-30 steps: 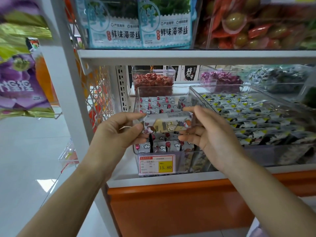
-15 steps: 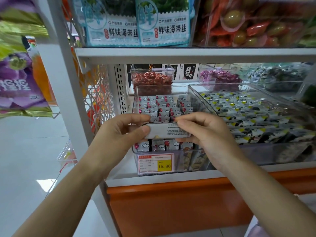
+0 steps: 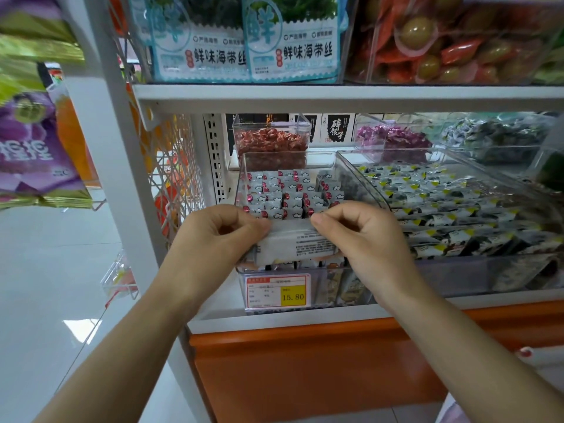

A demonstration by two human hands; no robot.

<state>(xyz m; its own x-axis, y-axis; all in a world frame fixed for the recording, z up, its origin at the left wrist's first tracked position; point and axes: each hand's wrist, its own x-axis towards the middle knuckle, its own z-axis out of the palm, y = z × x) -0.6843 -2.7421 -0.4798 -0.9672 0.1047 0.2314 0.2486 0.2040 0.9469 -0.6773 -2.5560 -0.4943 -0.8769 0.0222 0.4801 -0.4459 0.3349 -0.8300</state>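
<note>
grip: snack pack (image 3: 297, 244) pinched at its ends by left hand (image 3: 213, 236) and right hand (image 3: 363, 236)
advice: pack to be kept level, lowered into near row of clear bin (image 3: 244, 271)

Packet (image 3: 300, 244) ends covered by left hand (image 3: 213, 239) and right hand (image 3: 363, 239), price tag (image 3: 276, 291) print seemingly illegible

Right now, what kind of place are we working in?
Most likely a shop's snack aisle: a 15.80 price tag on a clear bin of small wrapped packets, white shelves, seaweed packs above.
</note>
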